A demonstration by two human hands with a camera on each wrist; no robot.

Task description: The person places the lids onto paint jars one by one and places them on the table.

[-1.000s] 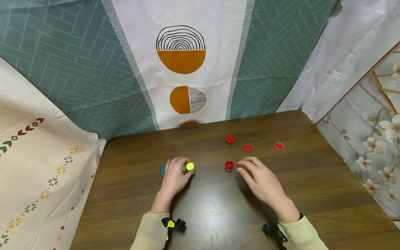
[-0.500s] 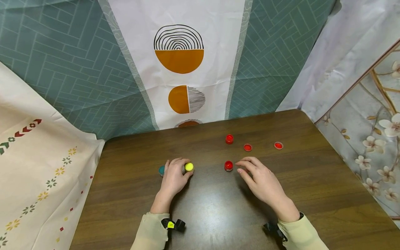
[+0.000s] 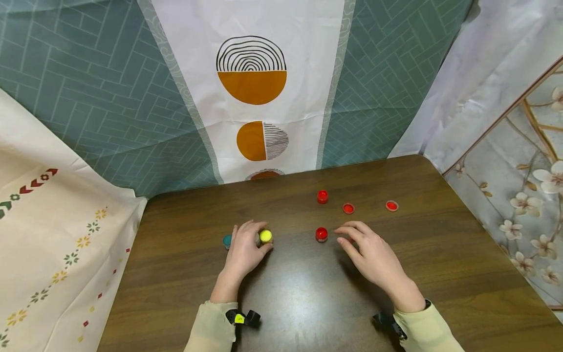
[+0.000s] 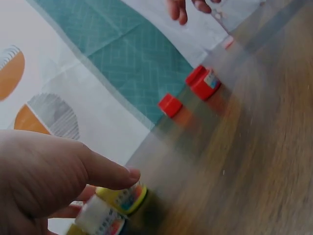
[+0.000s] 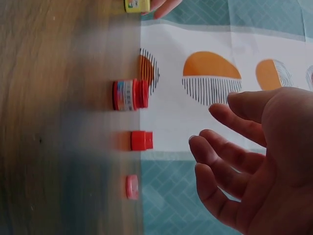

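Note:
My left hand has its thumb and fingers curled about a small paint jar with a yellow top. A teal-topped jar shows past the hand's other side. The left wrist view also shows a whitish jar against the yellow one, partly covered by the hand. My right hand hovers over the table with bent, relaxed fingers, holding nothing. Just left of its fingertips stands an uncapped red paint jar, upright. Its fingers are apart from that jar in the right wrist view.
Farther back stands a second red container. Two round red lids, one nearer and one farther right, lie on the brown wooden table. Patterned cloths hang behind and at the sides.
My right hand has drawn slightly right, away from the near red jar. The left hand stays at the yellow-topped jar.

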